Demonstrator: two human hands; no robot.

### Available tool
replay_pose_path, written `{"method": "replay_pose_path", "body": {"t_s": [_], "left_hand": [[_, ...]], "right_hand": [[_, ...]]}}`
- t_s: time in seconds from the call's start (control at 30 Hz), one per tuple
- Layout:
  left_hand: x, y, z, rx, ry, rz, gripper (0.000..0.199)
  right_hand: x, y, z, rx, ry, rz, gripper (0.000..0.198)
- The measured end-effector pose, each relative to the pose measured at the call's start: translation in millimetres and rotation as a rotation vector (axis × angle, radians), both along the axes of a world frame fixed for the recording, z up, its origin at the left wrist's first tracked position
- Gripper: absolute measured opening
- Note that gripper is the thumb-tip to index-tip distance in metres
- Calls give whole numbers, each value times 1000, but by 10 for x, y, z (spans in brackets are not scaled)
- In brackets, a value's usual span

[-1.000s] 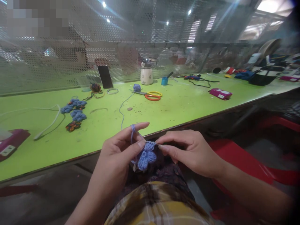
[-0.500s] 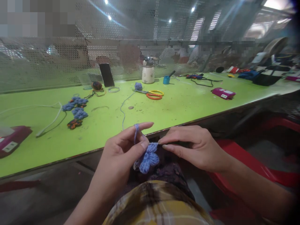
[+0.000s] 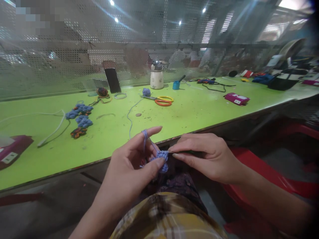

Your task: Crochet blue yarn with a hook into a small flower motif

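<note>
In front of my lap, my left hand [image 3: 136, 161] pinches a blue crochet flower [image 3: 163, 155], its thumb lying across the petals and hiding much of them. Blue yarn [image 3: 145, 134] loops around the raised index finger and trails over the table to a small blue yarn ball [image 3: 146, 92]. My right hand [image 3: 201, 154] is closed on a thin crochet hook [image 3: 171, 152], whose tip meets the upper edge of the flower. Most of the hook is hidden by the fingers.
On the green table [image 3: 199, 116] lie scissors [image 3: 163, 101], finished crochet flowers [image 3: 84, 120], a white cord [image 3: 53, 132] and purple packs [image 3: 236, 99]. A phone [image 3: 112, 80], a bottle [image 3: 157, 79] and a blue pot [image 3: 176, 84] stand farther back. A red chair [image 3: 264, 172] is at right.
My left thumb has moved down and right over the flower, covering petals that showed before. The flower is turned and less of it shows. My right hand stays almost in place.
</note>
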State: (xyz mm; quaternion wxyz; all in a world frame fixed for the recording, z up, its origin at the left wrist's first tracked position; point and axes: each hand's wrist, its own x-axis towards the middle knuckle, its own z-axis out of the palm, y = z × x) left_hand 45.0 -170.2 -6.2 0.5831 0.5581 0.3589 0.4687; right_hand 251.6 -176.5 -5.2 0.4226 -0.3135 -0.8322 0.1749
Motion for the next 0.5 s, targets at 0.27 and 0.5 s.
{"method": "replay_pose_path", "body": {"t_s": [0.27,0.5], "left_hand": [[23,-16,54,35,65,29,42],[62,-63,99,29,169,100,51]], "right_hand": [[45,1,33,21,-60,-4,14],[122,-4,66,139,-204,-14,17]]}}
